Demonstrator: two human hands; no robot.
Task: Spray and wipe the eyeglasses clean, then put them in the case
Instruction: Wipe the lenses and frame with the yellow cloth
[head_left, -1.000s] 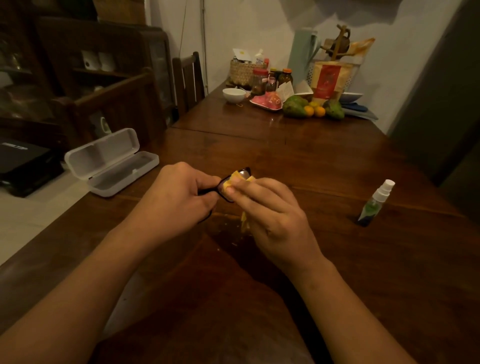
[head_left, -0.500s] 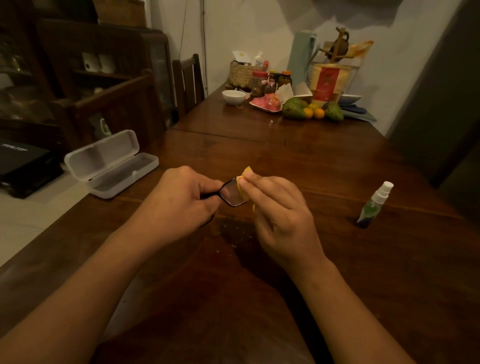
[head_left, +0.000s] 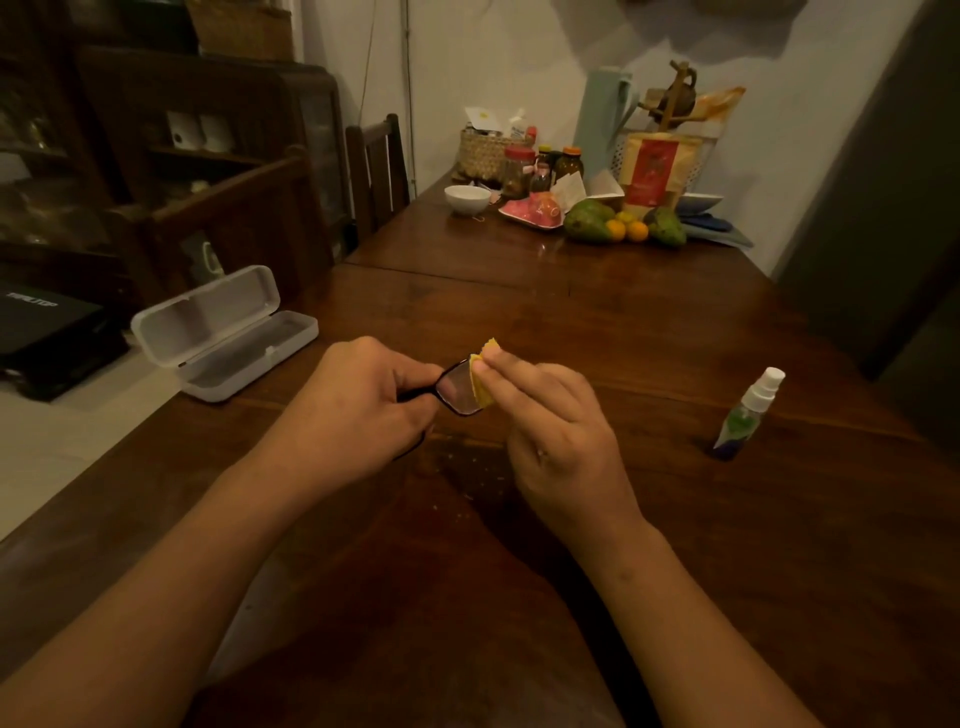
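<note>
The wooden table (head_left: 597, 322) stretches ahead of me, with jars, fruit (head_left: 587, 223) and a white bowl (head_left: 466, 199) crowded at its far end. At its left edge the white case (head_left: 223, 332) lies wide open, its lid tipped back. My left hand (head_left: 358, 405) is curled around the dark frame of the glasses (head_left: 457, 389), holding them up off the table in front of me. My right hand (head_left: 556, 431), just beside it, pinches the yellow cloth (head_left: 482, 382) onto the lens between thumb and forefinger. The spray bottle (head_left: 748, 415) stands upright well off to my right, apart from both hands. One lens shows between my hands, and the cloth folds over its right edge.
</note>
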